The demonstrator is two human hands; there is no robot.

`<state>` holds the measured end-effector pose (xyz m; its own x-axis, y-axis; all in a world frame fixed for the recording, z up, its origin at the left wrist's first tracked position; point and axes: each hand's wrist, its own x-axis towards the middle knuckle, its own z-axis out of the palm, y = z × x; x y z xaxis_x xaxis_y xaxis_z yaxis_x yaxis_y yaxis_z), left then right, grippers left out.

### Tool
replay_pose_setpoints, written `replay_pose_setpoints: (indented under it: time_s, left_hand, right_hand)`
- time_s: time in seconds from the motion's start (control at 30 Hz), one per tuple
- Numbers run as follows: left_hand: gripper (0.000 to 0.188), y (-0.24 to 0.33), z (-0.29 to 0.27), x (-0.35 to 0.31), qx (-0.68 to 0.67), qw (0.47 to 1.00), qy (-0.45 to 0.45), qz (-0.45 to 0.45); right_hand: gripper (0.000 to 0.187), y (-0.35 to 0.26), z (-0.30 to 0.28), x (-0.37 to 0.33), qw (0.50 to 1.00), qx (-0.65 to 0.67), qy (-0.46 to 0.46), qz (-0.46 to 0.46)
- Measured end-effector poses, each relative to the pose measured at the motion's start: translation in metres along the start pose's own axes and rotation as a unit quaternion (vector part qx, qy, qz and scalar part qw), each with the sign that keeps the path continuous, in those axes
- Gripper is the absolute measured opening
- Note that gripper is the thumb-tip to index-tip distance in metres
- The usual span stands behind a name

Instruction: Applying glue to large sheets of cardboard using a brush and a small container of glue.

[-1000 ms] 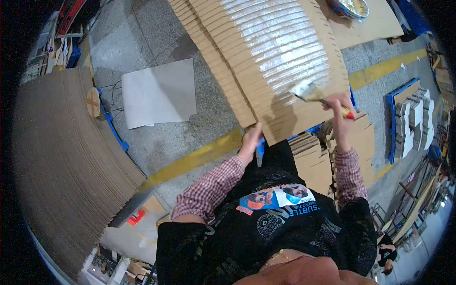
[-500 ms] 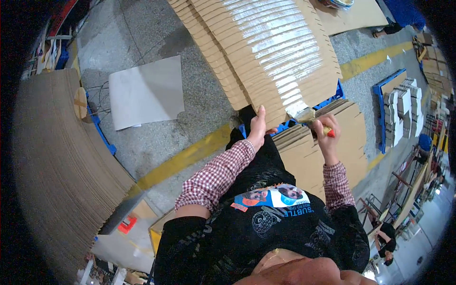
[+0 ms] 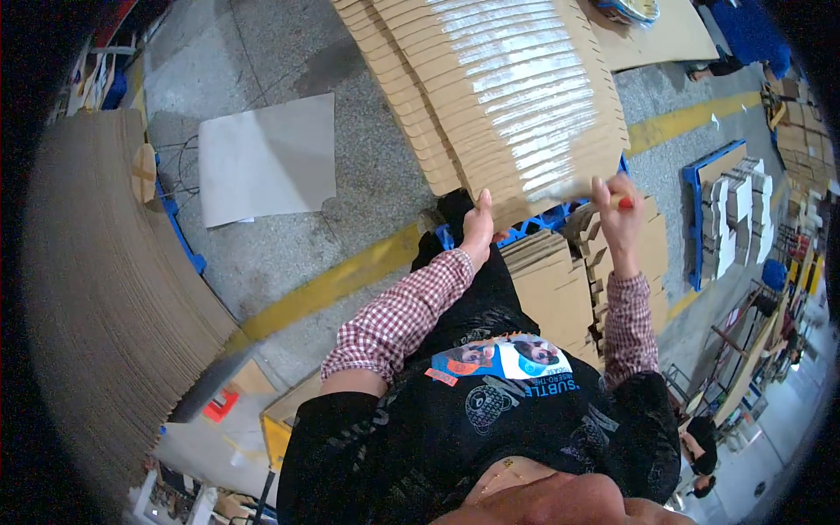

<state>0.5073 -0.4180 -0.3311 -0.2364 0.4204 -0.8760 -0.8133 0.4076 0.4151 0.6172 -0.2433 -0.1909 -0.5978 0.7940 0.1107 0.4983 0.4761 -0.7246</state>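
Note:
A row of overlapping brown cardboard sheets [image 3: 490,131] fans away from me, with a wet, shiny white strip down its middle. At the near left corner, my left hand [image 3: 479,234] grips the closest sheet, thumb on top and fingers curled under the edge. My right hand [image 3: 621,223] is closed around a brush [image 3: 573,189] with a red-tipped handle. Its bristles, blurred by motion, are at the near end of the shiny strip, toward the right side of the sheet.
Cardboard stacks [image 3: 547,289] stand below the fanned sheets, close to my body. A tall cardboard pile [image 3: 105,289] fills the left. White pieces [image 3: 739,214] lie on a blue pallet at right. A grey-white sheet [image 3: 267,162] lies on the floor. A round container [image 3: 628,10] sits far off.
My right hand has swept the brush to the right across the near sheet, and the bristles are now blurred. My left hand keeps its grip on the corner.

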Motion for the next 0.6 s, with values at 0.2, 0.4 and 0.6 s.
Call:
replay_pose_setpoints:
  time_s: [0.2,0.4,0.6]
  left_hand:
    - [0.058,0.002,0.006,0.002,0.003,1.0,-0.006,0.013]
    - [0.06,0.005,0.004,-0.005,-0.045,0.999,0.0,0.022]
    - [0.055,0.006,0.006,-0.004,-0.04,0.999,0.019,-0.018]
  right_hand:
    - [0.021,-0.036,0.08,0.095,0.981,0.1,0.08,-0.146]
    - [0.017,-0.02,0.069,0.035,0.982,0.012,-0.004,-0.189]
    - [0.01,-0.029,0.053,0.042,0.983,0.052,-0.009,-0.175]
